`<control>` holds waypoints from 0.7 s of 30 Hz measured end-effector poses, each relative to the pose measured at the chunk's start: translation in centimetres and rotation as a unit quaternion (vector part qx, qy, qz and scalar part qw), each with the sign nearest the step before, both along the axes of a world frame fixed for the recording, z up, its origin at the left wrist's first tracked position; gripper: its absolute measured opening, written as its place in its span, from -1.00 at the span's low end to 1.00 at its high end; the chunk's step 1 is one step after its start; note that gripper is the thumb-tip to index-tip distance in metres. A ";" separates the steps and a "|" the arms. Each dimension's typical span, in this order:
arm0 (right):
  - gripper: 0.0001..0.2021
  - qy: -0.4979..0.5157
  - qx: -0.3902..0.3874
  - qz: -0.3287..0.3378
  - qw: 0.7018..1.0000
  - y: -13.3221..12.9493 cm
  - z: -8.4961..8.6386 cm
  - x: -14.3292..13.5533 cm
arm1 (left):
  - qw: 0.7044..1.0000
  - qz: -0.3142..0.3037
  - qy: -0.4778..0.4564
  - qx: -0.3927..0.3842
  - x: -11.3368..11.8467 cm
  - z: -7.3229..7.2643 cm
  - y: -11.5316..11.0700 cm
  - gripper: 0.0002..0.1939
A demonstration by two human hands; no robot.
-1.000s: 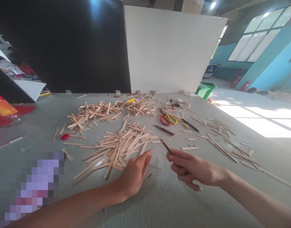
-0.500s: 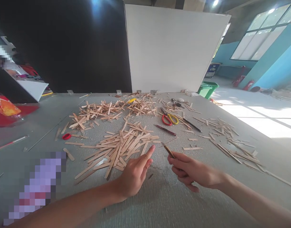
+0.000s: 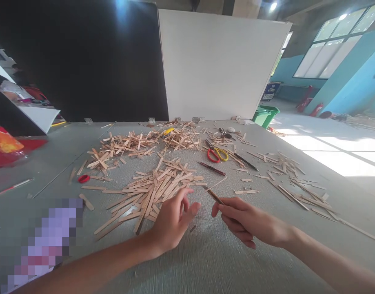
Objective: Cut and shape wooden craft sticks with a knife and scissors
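Observation:
My left hand (image 3: 175, 220) is open, thumb and index finger apart, with nothing visible between them. It hovers at the near right side of a loose pile of wooden craft sticks (image 3: 158, 183). My right hand (image 3: 244, 220) is wrapped round a slim craft knife (image 3: 215, 197), whose pointed blade aims forward and left. A thin wooden sliver (image 3: 217, 183) lies by the blade; whether the two touch I cannot tell. Beyond the hands are a dark red pen (image 3: 211, 168) and scissors (image 3: 216, 154) with one red and one yellow handle.
More stick heaps (image 3: 126, 145) spread along the back, before black and white upright panels (image 3: 211, 65). A black pen (image 3: 246, 161) and split sticks (image 3: 297, 196) lie to the right. On the left are a red ring (image 3: 83, 179), a blurred purple item (image 3: 49, 241) and a red package (image 3: 6, 143).
My left thumb and index finger have moved apart, the index finger now bent instead of pointing forward. My right hand keeps its grip on the craft knife, almost in place. The view has shifted slightly.

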State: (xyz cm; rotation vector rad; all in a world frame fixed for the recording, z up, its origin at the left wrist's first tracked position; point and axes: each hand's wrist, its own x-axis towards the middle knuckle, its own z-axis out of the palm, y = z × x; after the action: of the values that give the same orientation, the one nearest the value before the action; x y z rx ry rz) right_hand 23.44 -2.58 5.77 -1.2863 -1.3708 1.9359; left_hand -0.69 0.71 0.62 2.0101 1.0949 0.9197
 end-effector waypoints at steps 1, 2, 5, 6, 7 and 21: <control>-0.70 0.014 -0.006 0.005 1.000 0.0 0.0 0.0 | 1.000 -0.008 0.022 -0.003 0.0 0.1 -0.1 -0.57; -0.72 0.026 -0.015 0.011 0.999 -0.1 0.0 0.0 | 0.999 -0.015 0.039 -0.001 0.0 0.1 -0.1 -0.56; -0.77 0.042 -0.060 0.033 0.997 -0.1 0.0 0.0 | 1.000 0.005 0.029 0.006 0.1 0.7 0.2 -0.52; -0.78 0.041 -0.071 0.040 0.996 -0.1 0.0 0.0 | 1.000 0.020 0.009 -0.005 0.2 1.0 0.5 -0.50; -0.78 0.036 -0.076 0.047 0.995 -0.1 0.1 0.1 | 0.999 0.033 -0.017 -0.032 0.2 1.5 0.9 -0.49; -0.70 -0.162 0.027 0.131 0.978 -0.3 1.0 -0.6 | 0.895 -0.161 -0.079 -0.409 0.9 2.6 2.9 -0.55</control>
State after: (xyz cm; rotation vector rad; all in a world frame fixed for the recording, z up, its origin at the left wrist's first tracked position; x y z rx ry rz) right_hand 22.83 -2.86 6.80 -1.5088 -1.8209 1.8968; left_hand 0.20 3.57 3.18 1.3193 0.8220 0.3370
